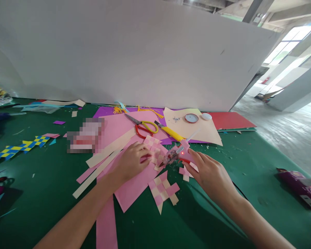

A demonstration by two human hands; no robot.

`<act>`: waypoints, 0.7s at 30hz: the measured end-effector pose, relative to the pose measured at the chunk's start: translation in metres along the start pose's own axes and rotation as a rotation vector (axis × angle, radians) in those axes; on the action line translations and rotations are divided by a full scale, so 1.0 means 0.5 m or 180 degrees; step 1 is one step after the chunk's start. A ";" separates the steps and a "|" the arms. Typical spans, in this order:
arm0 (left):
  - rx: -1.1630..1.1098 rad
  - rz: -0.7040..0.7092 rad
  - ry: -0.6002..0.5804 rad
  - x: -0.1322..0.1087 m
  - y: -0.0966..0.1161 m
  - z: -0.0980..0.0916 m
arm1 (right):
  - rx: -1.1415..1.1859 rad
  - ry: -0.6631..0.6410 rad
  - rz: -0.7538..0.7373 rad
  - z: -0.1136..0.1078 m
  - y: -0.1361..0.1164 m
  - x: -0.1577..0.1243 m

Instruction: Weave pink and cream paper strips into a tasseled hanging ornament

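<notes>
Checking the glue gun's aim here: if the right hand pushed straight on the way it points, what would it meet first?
Probably the woven pink-and-cream piece under the left hand; the right hand aims the glue gun at it, though depth is uncertain.

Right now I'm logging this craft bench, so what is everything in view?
woven paper pieces: three, pink and cream, table centre
woven strip: one, blue and yellow, far left
paper sheets: several, pink, purple, cream, red
paper strips: several, cream
scissors: one, red and yellow handles
craft knife: one, yellow
round tin: one, red-rimmed
lid: one, white
second tool: one, purple, right edge
table: green
board: white, behind
glue gun: one, pink
left hand: pressing woven piece
right hand: holding glue gun
</notes>
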State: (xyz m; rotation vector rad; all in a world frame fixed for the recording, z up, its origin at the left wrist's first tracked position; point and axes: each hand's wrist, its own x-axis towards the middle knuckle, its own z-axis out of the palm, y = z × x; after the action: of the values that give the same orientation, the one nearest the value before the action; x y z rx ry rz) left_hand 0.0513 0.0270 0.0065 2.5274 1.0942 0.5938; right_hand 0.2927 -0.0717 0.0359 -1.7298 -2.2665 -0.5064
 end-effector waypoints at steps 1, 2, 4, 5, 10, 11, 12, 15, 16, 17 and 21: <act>0.0001 -0.0021 -0.0020 0.000 0.000 0.000 | 0.0000 -0.0003 0.0008 0.001 0.002 0.000; 0.0002 -0.0037 -0.0031 0.000 0.000 0.000 | -0.0008 -0.0007 0.0012 0.003 0.004 0.001; 0.0000 -0.0051 -0.0041 -0.001 0.000 0.000 | -0.0038 0.0024 0.0026 0.007 0.008 0.001; -0.0002 -0.0051 -0.0043 -0.001 0.000 -0.001 | -0.0055 0.0065 0.0035 0.010 0.009 0.002; -0.0014 -0.0009 -0.0011 0.000 0.001 -0.001 | -0.0070 0.0198 0.0031 0.014 0.013 0.001; -0.0014 -0.0006 -0.0001 0.000 0.001 -0.001 | -0.0068 0.0204 0.0023 0.013 0.014 0.000; -0.0014 -0.0003 0.0005 0.000 0.001 0.000 | -0.0069 0.0218 0.0015 0.012 0.014 -0.001; -0.0017 0.0019 0.0027 0.000 0.000 0.001 | -0.0075 0.0279 0.0005 0.009 0.017 -0.008; -0.0021 0.0031 0.0038 0.000 0.000 0.002 | -0.0066 0.0290 0.0004 0.008 0.018 -0.011; -0.0024 0.0043 0.0048 0.000 -0.001 0.002 | -0.0050 0.0297 0.0003 0.006 0.018 -0.013; -0.0024 0.0055 0.0081 0.002 -0.002 0.003 | -0.0061 0.0292 0.0021 0.004 0.022 -0.018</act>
State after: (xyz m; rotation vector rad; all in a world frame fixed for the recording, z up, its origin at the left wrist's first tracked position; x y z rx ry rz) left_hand 0.0520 0.0282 0.0047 2.5321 1.0777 0.6350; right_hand 0.3057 -0.0761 0.0321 -1.6865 -2.1991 -0.5952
